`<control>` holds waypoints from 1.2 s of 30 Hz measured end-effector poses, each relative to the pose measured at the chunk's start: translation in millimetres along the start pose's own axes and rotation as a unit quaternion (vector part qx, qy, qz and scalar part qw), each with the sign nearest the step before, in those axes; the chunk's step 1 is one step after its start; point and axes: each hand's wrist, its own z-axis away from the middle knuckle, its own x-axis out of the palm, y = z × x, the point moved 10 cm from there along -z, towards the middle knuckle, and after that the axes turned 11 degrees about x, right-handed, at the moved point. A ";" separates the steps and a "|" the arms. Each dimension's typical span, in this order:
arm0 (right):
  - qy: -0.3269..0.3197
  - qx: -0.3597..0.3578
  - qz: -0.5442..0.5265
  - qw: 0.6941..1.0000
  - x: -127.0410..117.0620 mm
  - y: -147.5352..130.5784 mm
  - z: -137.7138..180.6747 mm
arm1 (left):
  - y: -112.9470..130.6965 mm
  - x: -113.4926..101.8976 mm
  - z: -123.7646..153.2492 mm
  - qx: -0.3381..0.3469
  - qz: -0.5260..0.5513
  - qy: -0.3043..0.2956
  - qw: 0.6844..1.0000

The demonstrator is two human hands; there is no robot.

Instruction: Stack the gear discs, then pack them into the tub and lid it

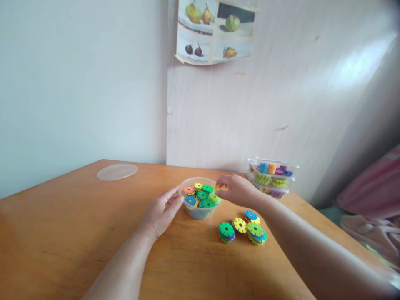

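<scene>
Resting against the near-left wall of the clear round plastic bowl [200, 210] of coloured notched discs, the left hand [161, 212] is held open, its fingers [173, 199] curved about the rim. A small yellow disc [216, 188] is pinched in the closed fingers [222, 183] of the right hand [239, 191], just over the bowl's far-right rim. Stacked discs [242, 227] lie nearer the bench's [62, 233] front edge, right of the bowl; a clear lid [117, 171] sits at the far-left corner.

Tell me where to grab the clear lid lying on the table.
Take the lid by its near rim, coming from the front. It lies flat and thin on the table, apart from everything else, so only the edge gives the fingers purchase.
</scene>
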 end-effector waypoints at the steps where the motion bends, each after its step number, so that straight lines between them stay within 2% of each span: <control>1: -0.005 -0.004 0.005 1.000 1.6 -2.2 -0.3 | 0.6 -0.1 0.0 0.000 0.001 0.001 1.000; 5: 0.010 0.006 0.007 1.000 -6.0 4.6 6.9 | 1.7 -0.6 -0.2 0.001 -0.006 0.001 1.000; 9: -0.012 0.027 -0.008 1.000 -12.4 29.6 29.8 | -2.1 -0.5 0.3 -0.010 -0.013 -0.002 1.000; 14: -0.087 0.061 -0.028 0.994 1.6 69.5 74.5 | -6.9 1.7 -0.6 -0.015 -0.018 -0.012 1.000; 18: -0.108 0.071 0.000 0.992 16.0 84.9 102.6 | -9.3 1.9 -2.2 -0.010 -0.016 -0.014 1.000; 27: -0.080 0.077 0.005 0.994 23.6 87.7 111.1 | -11.6 -0.2 -2.2 -0.027 -0.039 -0.030 0.998; 32: -0.043 0.060 -0.042 0.996 10.9 82.3 107.3 | -11.3 0.7 -3.0 -0.020 -0.042 -0.031 0.998; 36: 0.003 0.018 -0.075 0.997 -7.2 56.4 91.1 | -10.3 0.2 -2.8 -0.014 -0.038 -0.022 0.999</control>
